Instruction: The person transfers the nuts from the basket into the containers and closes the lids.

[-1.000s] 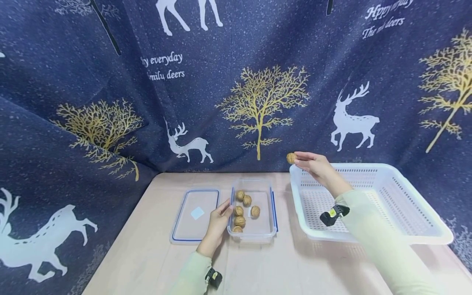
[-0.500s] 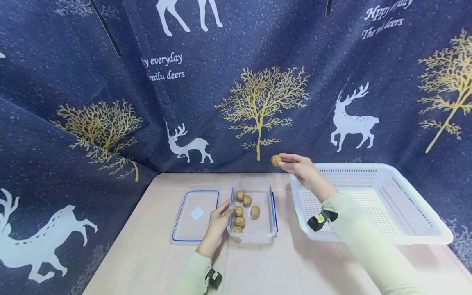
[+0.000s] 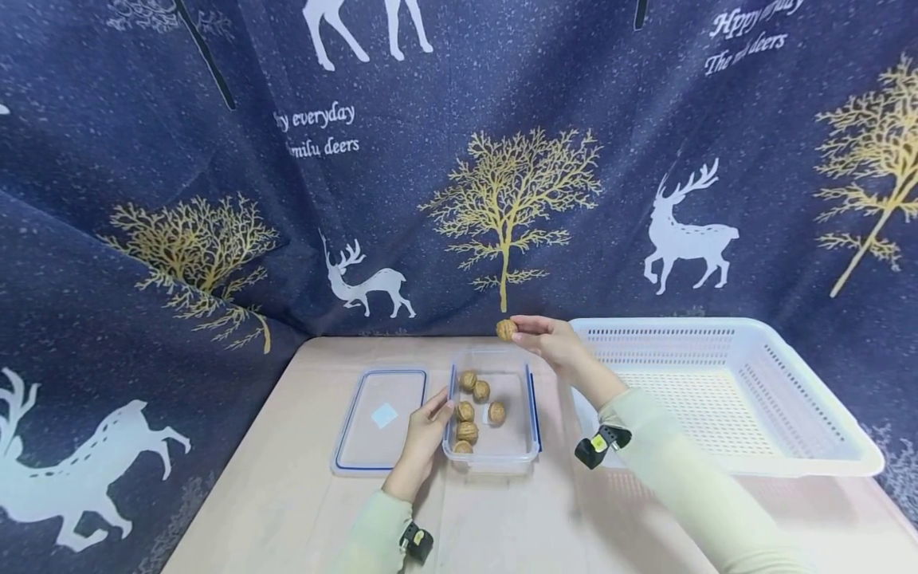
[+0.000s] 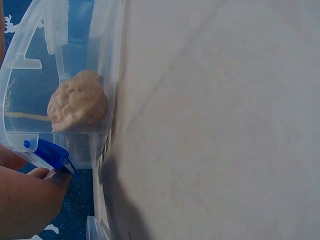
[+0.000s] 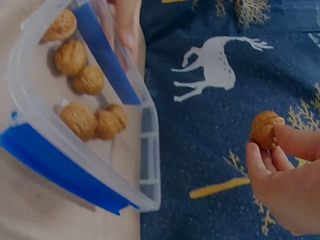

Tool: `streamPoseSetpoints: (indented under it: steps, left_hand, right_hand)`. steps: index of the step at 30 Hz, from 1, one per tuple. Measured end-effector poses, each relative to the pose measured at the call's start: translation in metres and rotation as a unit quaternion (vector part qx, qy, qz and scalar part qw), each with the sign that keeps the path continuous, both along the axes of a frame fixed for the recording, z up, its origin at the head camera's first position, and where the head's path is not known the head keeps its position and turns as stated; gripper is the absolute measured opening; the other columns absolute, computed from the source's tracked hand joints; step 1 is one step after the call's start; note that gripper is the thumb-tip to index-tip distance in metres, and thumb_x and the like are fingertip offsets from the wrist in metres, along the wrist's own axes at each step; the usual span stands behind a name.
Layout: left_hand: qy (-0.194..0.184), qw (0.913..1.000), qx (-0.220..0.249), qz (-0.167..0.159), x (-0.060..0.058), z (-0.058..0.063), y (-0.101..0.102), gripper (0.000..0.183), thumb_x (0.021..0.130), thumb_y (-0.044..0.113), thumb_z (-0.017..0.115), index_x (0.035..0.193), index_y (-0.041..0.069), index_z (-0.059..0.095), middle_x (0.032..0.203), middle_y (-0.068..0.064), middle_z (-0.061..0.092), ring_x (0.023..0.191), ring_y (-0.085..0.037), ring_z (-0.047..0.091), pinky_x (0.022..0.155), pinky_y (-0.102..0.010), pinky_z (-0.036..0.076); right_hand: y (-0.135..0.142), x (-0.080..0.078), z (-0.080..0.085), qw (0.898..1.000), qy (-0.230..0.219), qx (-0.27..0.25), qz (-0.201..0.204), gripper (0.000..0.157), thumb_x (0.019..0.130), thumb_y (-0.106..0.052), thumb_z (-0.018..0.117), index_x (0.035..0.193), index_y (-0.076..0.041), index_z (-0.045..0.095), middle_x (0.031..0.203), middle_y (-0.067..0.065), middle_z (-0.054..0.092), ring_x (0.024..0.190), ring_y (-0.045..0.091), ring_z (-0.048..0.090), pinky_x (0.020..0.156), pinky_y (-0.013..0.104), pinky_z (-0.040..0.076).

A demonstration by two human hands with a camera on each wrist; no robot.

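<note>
A round brown walnut (image 3: 506,330) is pinched between the thumb and fingertips of my right hand (image 3: 548,343), raised above the far end of a clear plastic food container (image 3: 512,458). In the right wrist view the walnut (image 5: 266,130) shows its ridged shell, with the right hand (image 5: 290,180) around its side. Several walnuts (image 3: 496,412) lie inside the container, most along its left wall. My left hand (image 3: 425,434) holds that left wall from outside. The left wrist view shows the left hand (image 4: 32,197) at a blue latch (image 4: 50,154).
The container's clear lid (image 3: 380,418) with a blue seal lies flat to the left. A white perforated basket (image 3: 717,399) stands at the right, partly behind my right forearm. A dark blue curtain (image 3: 445,199) with deer and trees hangs behind the table (image 3: 502,526).
My right hand has carried the walnut leftward and slightly down, from over the basket's left edge to above the container's far end. The left hand and container have stayed put.
</note>
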State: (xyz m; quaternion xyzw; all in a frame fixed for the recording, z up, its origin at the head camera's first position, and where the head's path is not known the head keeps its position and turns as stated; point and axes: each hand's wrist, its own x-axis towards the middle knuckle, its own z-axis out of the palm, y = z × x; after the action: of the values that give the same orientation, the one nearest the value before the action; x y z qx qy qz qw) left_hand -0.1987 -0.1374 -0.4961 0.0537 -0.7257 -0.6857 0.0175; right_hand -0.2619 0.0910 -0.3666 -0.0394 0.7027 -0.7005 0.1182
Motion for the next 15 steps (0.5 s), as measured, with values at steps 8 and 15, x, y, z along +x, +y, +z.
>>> streamPoseSetpoints:
  steps: [8, 15]
  left_hand:
    - [-0.001, 1.0000, 0.001, 0.000, -0.001, -0.003, -0.001, 0.043, 0.098, 0.015, 0.054, 0.138, -0.001, 0.048, 0.144, -0.023, 0.042, 0.133, -0.042, 0.039, 0.112, -0.051, 0.031]
    - [0.001, 1.0000, 0.001, 0.000, -0.001, -0.001, -0.001, 0.044, 0.098, 0.017, 0.054, 0.138, -0.001, 0.047, 0.144, -0.024, 0.042, 0.132, -0.042, 0.040, 0.111, -0.051, 0.032]
  right_hand:
    - [-0.022, 0.010, -0.012, 0.999, -0.014, -0.030, -0.001, 0.046, 0.092, 0.002, 0.058, 0.136, 0.005, 0.047, 0.138, 0.023, 0.049, 0.125, 0.031, 0.051, 0.108, 0.036, 0.041]
    - [-0.042, 0.019, -0.026, 0.999, -0.019, -0.030, -0.025, 0.043, 0.090, 0.003, 0.060, 0.131, 0.008, 0.051, 0.131, 0.023, 0.056, 0.113, 0.025, 0.057, 0.107, 0.039, 0.042]
